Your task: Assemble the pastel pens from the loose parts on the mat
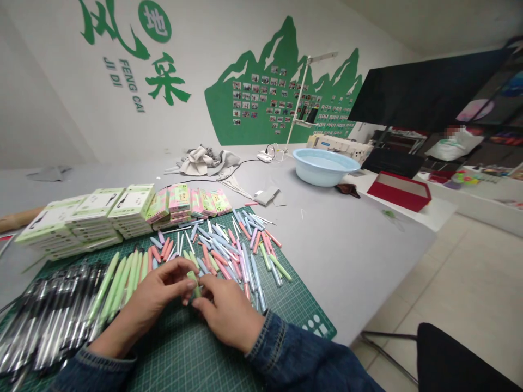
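My left hand [151, 294] and my right hand [226, 310] meet over a green cutting mat [180, 348], both pinching a short pale green pen piece [193, 283]. Its ends are partly hidden by my fingers. Beyond my right hand lies a loose heap of pastel pink, blue and green pens [229, 245]. Left of my left hand, pale green pens [118, 286] lie side by side, and further left is a row of clear pens with black parts [53, 316]. Stacks of green and pink printed boxes [98, 212] stand along the mat's far edge.
The mat sits on a large grey table [347, 256]. Further back are a pale blue basin [324, 166], a red box [398, 190], grey cloth scraps [202, 160] and a sewing machine [339, 146]. A black chair [457, 359] stands at the lower right on the tiled floor [461, 283].
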`<action>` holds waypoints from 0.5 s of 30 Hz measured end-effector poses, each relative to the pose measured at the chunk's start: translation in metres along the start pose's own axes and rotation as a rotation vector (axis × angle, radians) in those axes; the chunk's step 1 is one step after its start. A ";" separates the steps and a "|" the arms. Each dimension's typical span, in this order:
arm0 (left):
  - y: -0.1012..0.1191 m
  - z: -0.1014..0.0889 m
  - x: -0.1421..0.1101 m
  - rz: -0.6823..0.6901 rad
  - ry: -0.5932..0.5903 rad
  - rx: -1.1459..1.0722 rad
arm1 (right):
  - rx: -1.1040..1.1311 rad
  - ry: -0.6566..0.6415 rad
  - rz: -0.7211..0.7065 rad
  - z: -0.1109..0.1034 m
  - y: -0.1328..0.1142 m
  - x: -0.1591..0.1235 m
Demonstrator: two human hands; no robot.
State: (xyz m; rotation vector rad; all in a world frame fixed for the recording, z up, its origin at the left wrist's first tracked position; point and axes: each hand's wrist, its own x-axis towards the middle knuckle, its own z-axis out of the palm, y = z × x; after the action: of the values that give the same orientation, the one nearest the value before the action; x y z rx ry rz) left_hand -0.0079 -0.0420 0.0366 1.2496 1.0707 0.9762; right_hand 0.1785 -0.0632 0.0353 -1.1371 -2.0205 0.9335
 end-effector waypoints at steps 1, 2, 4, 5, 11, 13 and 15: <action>-0.001 0.002 0.000 -0.013 -0.002 -0.039 | -0.015 -0.020 -0.001 0.000 -0.001 -0.001; -0.002 0.002 0.001 -0.024 0.014 -0.085 | -0.038 -0.033 -0.006 -0.001 -0.002 -0.002; -0.004 0.002 0.004 -0.042 0.103 -0.141 | -0.092 -0.061 -0.051 -0.003 -0.005 -0.004; -0.005 0.001 0.006 -0.039 0.162 -0.120 | -0.114 -0.077 -0.090 -0.004 -0.007 -0.005; 0.008 -0.001 0.034 0.186 0.212 0.640 | -0.101 -0.164 -0.303 -0.010 -0.022 -0.011; 0.018 0.003 0.052 0.275 0.196 0.873 | -0.079 -0.106 -0.303 -0.011 -0.023 -0.011; 0.027 0.008 0.076 0.294 0.214 1.070 | -0.034 0.018 -0.258 -0.013 -0.022 -0.011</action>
State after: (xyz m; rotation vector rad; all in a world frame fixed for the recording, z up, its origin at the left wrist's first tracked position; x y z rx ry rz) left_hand 0.0182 0.0317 0.0573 2.2439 1.7079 0.7481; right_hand 0.1837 -0.0774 0.0582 -0.8713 -2.1139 0.7583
